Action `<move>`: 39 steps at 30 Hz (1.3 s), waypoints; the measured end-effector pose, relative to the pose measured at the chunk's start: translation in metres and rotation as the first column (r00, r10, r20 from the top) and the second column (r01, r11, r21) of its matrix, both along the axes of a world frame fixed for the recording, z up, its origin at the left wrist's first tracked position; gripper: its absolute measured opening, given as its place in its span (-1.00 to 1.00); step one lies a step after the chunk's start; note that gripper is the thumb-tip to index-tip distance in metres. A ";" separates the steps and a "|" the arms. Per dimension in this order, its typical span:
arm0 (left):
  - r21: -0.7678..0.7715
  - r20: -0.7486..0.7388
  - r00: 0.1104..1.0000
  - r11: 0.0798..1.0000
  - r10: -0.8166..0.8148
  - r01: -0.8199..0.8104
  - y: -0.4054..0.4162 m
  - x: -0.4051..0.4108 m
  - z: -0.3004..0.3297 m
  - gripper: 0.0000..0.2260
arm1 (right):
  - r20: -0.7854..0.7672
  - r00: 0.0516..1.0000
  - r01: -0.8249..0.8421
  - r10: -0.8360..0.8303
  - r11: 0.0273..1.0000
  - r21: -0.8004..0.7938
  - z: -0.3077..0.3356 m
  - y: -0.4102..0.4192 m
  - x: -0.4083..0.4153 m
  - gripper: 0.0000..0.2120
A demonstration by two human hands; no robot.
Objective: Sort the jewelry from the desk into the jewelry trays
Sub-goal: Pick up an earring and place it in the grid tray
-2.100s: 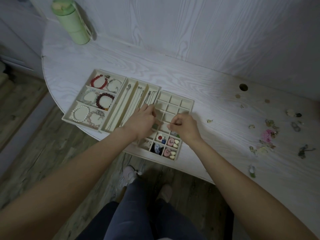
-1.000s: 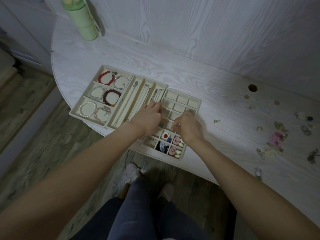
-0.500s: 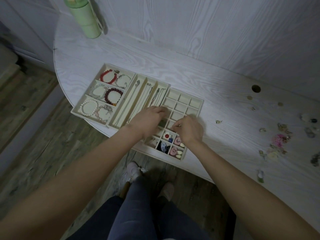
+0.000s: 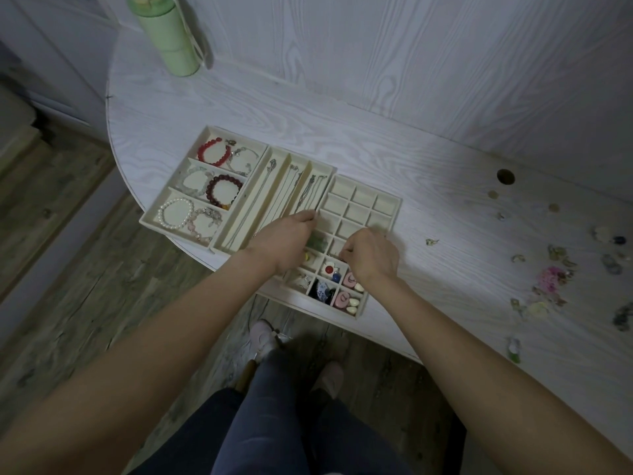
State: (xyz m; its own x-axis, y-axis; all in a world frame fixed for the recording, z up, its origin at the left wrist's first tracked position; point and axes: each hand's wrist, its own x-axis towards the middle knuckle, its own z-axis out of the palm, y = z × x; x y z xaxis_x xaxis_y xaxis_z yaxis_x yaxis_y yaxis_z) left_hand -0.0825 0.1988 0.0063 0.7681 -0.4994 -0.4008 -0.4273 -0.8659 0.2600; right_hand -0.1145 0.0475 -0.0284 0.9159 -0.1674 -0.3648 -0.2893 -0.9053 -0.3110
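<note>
Right hand (image 4: 371, 257) hovers over the middle rows of the grid tray (image 4: 390, 214), fingers curled with the tips pinched together toward the left. Whatever it pinches is too small to make out, likely a small earring or stud, can't tell. Left hand (image 4: 286, 240) is just beside it, over the seam between the grid tray and the necklace tray (image 4: 274, 156). Its fingers are curled, tips at the near end of a chain in the rightmost lane, and whether it actually grips the chain is unclear.

Key relation: open grid cells lie directly under and just beyond the right hand, away from the person, so it's the nearer hand for a drop there. Near cells already hold pieces: red-and-white stud (image 4: 329, 269), pink hearts (image 4: 349, 279). Necklace lanes run long axis away from the person, slightly rightward.

Unsorted loose jewelry (image 4: 551, 279) sits well apart on the desk (image 4: 342, 132), far to the right of the right hand. Bracelet tray (image 4: 205, 133) is leftmost and filled.
</note>
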 end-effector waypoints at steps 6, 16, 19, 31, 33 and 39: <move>0.004 0.020 1.000 1.000 0.007 -0.007 -0.003 0.001 0.002 -0.41 | 0.007 1.000 -0.014 0.015 0.998 -0.065 0.003 0.002 0.001 -0.82; 0.014 0.052 0.998 1.000 -0.019 0.019 -0.003 0.002 0.003 -0.47 | 0.063 0.994 -0.093 0.094 0.996 -0.016 0.011 -0.006 -0.003 -0.78; 0.027 0.061 0.997 0.999 -0.039 0.038 -0.003 0.003 0.003 -0.51 | 0.033 0.989 -0.144 0.143 0.989 0.023 0.014 -0.013 -0.006 -0.76; 0.009 0.054 0.998 1.000 -0.026 0.026 -0.004 0.004 0.004 -0.56 | -0.091 0.956 -0.289 0.278 0.946 -0.144 0.022 -0.002 0.009 -0.91; 0.012 0.054 0.998 1.000 -0.025 0.025 -0.004 0.005 0.004 -0.56 | -0.083 0.956 -0.291 0.281 0.942 -0.165 0.021 0.000 0.010 -0.90; 0.020 0.040 0.999 0.999 -0.033 0.032 -0.003 0.006 0.007 -0.57 | -0.125 0.979 -0.166 0.159 0.985 -0.055 0.013 0.003 0.007 -0.77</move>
State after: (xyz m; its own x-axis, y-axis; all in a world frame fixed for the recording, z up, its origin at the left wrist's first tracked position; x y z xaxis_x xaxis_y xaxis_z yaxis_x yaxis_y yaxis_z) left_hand -0.0762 0.1954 0.0138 0.7671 -0.5169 -0.3800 -0.4652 -0.8561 0.2252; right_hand -0.1077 0.0504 -0.0153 0.8832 -0.0467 -0.4667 -0.1682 -0.9604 -0.2222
